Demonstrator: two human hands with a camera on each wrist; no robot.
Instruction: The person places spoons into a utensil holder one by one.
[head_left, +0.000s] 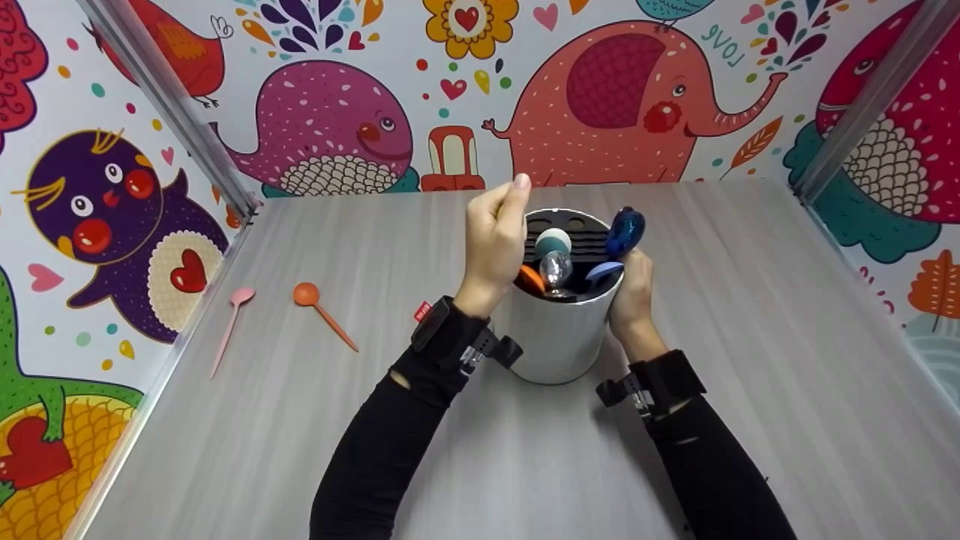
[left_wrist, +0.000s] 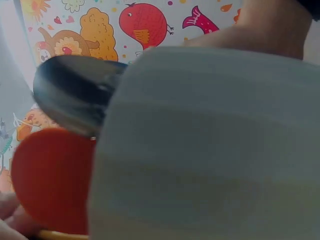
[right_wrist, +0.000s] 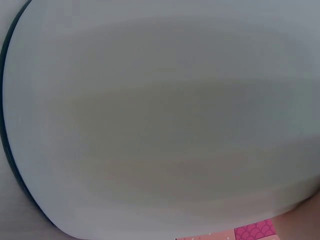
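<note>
A white cylindrical utensil holder point(head_left: 556, 341) stands upright on the table, with a black slotted insert. From its top show a silver spoon point(head_left: 556, 268), an orange utensil point(head_left: 531, 278), a periwinkle utensil point(head_left: 604, 270), a dark blue rounded piece point(head_left: 625, 231) and a teal-and-white rounded end point(head_left: 553, 243). My right hand point(head_left: 634, 296) grips the holder's right side. At the left rim is my left hand point(head_left: 495, 240), fingers bent and thumb raised; I cannot tell whether it pinches anything. The left wrist view has its fingers point(left_wrist: 17, 220) beside the orange utensil's round head point(left_wrist: 52, 180).
On the left of the grey wood-look table point(head_left: 300, 450) lie a pink spoon point(head_left: 234, 315) and an orange spoon point(head_left: 324, 315). Patterned walls point(head_left: 330, 127) enclose the table at the back and sides, with metal posts at the corners.
</note>
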